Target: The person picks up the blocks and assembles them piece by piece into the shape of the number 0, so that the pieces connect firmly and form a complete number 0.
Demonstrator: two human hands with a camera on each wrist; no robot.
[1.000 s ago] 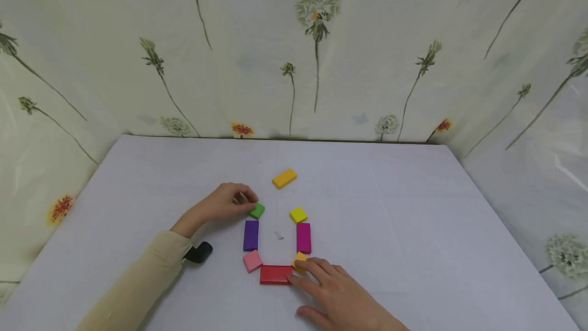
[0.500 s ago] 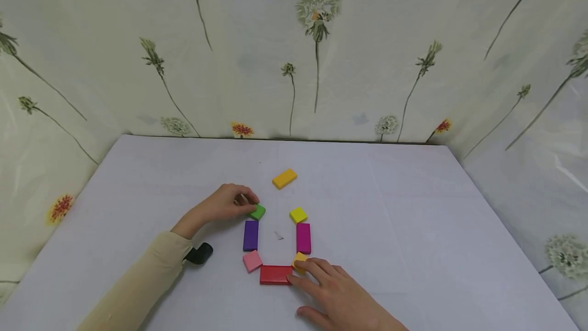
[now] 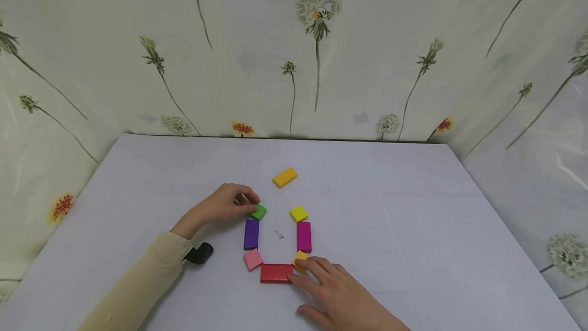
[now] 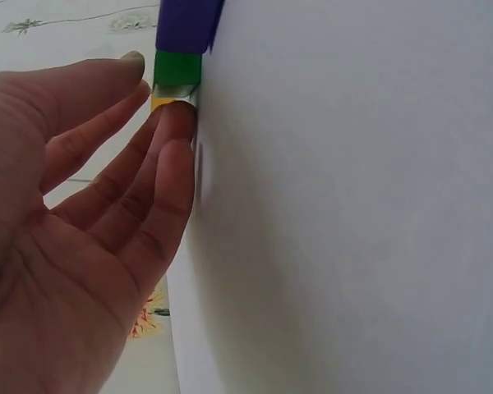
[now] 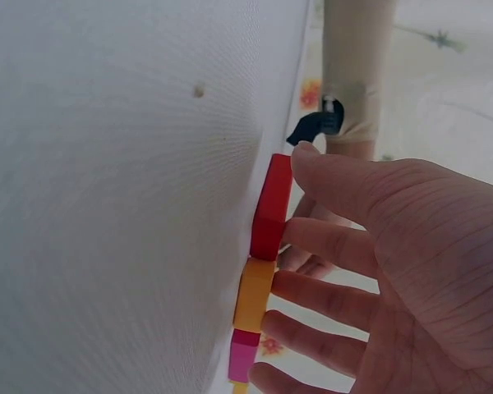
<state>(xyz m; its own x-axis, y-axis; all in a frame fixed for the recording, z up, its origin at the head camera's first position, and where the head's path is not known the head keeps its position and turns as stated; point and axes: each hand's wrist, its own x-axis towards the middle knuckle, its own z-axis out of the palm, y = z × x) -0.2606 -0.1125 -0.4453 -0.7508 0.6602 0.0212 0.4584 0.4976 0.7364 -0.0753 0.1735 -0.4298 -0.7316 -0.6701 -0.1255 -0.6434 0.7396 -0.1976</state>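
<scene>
My left hand [image 3: 225, 202], fingers bent, has thumb and index finger at the near-left edge of a green square block [image 3: 259, 212]. In the left wrist view, the green block [image 4: 178, 72] sits beyond the fingertips, against a purple block [image 4: 187, 23]. My right hand [image 3: 337, 292] lies low with fingers spread. Its fingertips touch the right end of a red rectangular block [image 3: 276, 273] and a small orange-yellow block [image 3: 300, 259]. The purple block, a pink square block [image 3: 253, 259], a magenta block [image 3: 304, 237] and a yellow square block [image 3: 298, 213] complete a U-shaped outline.
An orange rectangular block [image 3: 285, 178] lies apart, behind the outline. White cloth covers the table [image 3: 413, 218]. A flower-printed curtain [image 3: 257, 40] hangs along the back and sides. A black device [image 3: 199, 253] is strapped at the left wrist.
The green block has shifted slightly to the right, with the left fingertips following it. The right hand has stayed in place on the red and orange-yellow blocks.
</scene>
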